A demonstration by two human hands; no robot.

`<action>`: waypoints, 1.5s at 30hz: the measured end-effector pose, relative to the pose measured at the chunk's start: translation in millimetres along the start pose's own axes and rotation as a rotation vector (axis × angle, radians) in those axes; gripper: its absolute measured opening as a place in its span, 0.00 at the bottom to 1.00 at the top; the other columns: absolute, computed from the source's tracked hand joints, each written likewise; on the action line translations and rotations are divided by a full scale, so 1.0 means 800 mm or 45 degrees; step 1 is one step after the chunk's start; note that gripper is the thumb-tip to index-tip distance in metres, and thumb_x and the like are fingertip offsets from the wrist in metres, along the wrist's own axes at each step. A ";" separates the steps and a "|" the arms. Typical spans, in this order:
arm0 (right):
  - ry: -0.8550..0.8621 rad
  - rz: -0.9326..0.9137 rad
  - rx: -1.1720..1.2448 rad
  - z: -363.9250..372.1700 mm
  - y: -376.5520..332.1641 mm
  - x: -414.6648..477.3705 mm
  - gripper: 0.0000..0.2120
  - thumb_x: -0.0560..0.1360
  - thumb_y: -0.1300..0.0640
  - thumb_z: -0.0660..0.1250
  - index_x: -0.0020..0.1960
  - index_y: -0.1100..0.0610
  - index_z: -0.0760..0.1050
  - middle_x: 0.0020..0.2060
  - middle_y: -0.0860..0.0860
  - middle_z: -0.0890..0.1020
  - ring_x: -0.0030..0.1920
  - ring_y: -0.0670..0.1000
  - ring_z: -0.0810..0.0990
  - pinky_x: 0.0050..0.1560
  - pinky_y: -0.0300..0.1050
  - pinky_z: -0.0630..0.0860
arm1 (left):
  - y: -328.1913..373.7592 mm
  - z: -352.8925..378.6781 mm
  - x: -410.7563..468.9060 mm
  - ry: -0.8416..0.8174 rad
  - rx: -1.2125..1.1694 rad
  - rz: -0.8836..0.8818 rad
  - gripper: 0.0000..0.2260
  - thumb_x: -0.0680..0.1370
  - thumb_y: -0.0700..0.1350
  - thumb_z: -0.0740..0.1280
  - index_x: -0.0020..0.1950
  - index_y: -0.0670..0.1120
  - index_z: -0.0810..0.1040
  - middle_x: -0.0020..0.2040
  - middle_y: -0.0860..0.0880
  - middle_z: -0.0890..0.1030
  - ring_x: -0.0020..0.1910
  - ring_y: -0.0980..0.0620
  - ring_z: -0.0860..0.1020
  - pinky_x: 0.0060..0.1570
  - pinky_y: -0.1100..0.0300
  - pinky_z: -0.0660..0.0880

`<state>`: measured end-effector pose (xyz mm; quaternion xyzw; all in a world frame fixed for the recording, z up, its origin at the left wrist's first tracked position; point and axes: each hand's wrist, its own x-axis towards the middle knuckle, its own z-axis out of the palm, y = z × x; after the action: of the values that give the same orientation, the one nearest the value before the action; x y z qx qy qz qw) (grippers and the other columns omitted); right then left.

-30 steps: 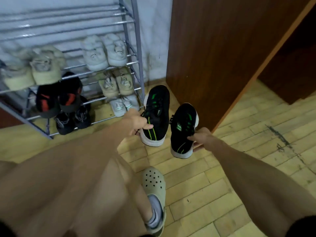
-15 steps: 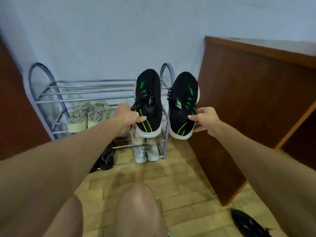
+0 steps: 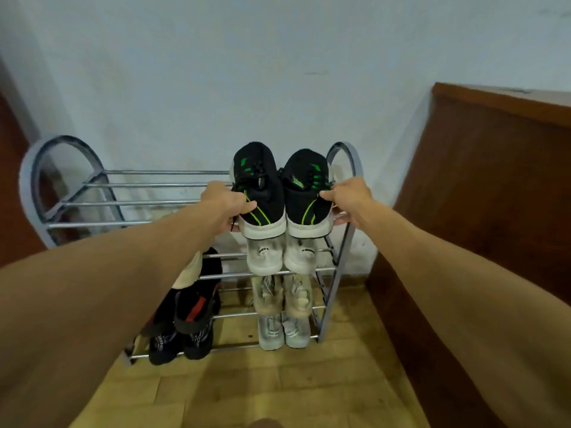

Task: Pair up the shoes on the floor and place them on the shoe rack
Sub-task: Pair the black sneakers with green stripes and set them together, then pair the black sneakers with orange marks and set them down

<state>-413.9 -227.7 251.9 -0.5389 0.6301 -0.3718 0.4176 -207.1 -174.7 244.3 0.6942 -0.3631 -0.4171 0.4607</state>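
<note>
Our left hand grips the left shoe by its heel, our right hand likewise grips the right shoe, both side by side at the rack's top tier, right end.

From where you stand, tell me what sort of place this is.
Probably a home entryway or hallway: a metal shoe rack filled with pairs stands against a plain wall, on wood-look flooring, beside a wooden cabinet.

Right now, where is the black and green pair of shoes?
At the right end of the rack's top shelf, side by side, one black and green shoe in the left hand, the other in the right hand.
</note>
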 end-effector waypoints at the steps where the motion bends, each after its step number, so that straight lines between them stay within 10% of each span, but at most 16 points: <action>1: 0.011 0.014 0.003 0.006 0.002 0.012 0.08 0.74 0.62 0.70 0.51 0.65 0.78 0.40 0.59 0.81 0.34 0.55 0.79 0.37 0.54 0.82 | 0.004 0.000 0.008 0.011 0.024 0.002 0.10 0.72 0.35 0.73 0.51 0.37 0.76 0.44 0.41 0.80 0.34 0.46 0.77 0.29 0.52 0.75; 11: 0.176 -0.017 -0.097 0.034 0.011 0.057 0.14 0.76 0.52 0.65 0.56 0.61 0.79 0.51 0.58 0.83 0.51 0.60 0.82 0.51 0.59 0.82 | 0.018 0.007 0.060 -0.072 0.288 0.056 0.13 0.75 0.41 0.71 0.55 0.35 0.75 0.44 0.41 0.79 0.34 0.45 0.77 0.37 0.49 0.79; 24: 0.071 -0.265 -0.291 -0.026 0.054 -0.083 0.16 0.79 0.60 0.61 0.66 0.57 0.76 0.64 0.54 0.78 0.62 0.55 0.77 0.63 0.48 0.76 | -0.024 0.040 -0.099 0.282 0.703 0.614 0.24 0.74 0.48 0.67 0.69 0.45 0.69 0.67 0.43 0.65 0.68 0.43 0.63 0.67 0.52 0.63; 33: -0.038 0.066 -0.236 -0.120 0.235 -0.228 0.14 0.77 0.60 0.66 0.62 0.58 0.79 0.51 0.54 0.82 0.48 0.54 0.81 0.50 0.55 0.82 | -0.157 0.147 -0.271 -0.571 0.587 0.427 0.19 0.73 0.51 0.71 0.60 0.43 0.78 0.59 0.47 0.77 0.59 0.48 0.76 0.61 0.54 0.73; 37: -0.053 0.338 -0.250 -0.187 0.336 -0.301 0.15 0.78 0.60 0.65 0.64 0.59 0.77 0.57 0.53 0.79 0.58 0.55 0.78 0.58 0.49 0.78 | -0.200 0.191 -0.315 -0.848 0.623 0.265 0.11 0.76 0.47 0.68 0.57 0.47 0.77 0.52 0.47 0.79 0.49 0.52 0.76 0.51 0.58 0.74; 45: 0.124 0.731 -0.407 -0.273 0.502 -0.394 0.16 0.78 0.59 0.64 0.65 0.61 0.75 0.62 0.57 0.78 0.60 0.57 0.77 0.60 0.49 0.76 | -0.270 0.296 -0.381 -1.264 0.968 0.218 0.15 0.75 0.53 0.67 0.61 0.51 0.77 0.57 0.52 0.77 0.59 0.52 0.74 0.59 0.58 0.70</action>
<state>-742.3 145.2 4.8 -0.3796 0.8258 -0.1606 0.3850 -516.4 83.8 61.7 0.5015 -0.7108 -0.4931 -0.0097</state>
